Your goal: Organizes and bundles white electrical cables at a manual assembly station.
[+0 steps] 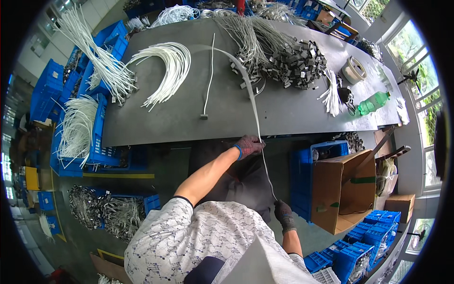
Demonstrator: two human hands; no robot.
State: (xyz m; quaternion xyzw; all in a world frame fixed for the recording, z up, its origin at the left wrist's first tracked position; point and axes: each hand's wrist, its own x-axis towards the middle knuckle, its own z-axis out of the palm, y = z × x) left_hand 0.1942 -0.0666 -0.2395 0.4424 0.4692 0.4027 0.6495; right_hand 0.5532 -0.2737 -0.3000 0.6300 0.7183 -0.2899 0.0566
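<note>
White and thin, a long cable [257, 125] runs taut from the grey desk [189, 123] down over its near edge and into both hands. The left hand [249, 145], in a dark speckled glove with a blue cuff, is closed around the cable just below the desk edge. The right hand [283, 213], gloved the same way, grips the cable's lower end close to the person's body. Above the left hand the cable curves up across the desk toward a heap of grey metal clips [295, 64] attached to further cables.

Left of it a single white cable with a small end piece [208, 78] lies straight on the desk, and farther left a curved bundle of white cables [168, 66] fans out. On the right part of the desk sit a roll of tape [353, 71], a green plastic bottle [373, 102] on its side and a short bundle of white ties [332, 94].

Beside the right hand stands an open cardboard box [343, 189]. Blue crates [94, 137] holding white cables line the desk's left side, and more blue crates [373, 236] stand at the lower right.
</note>
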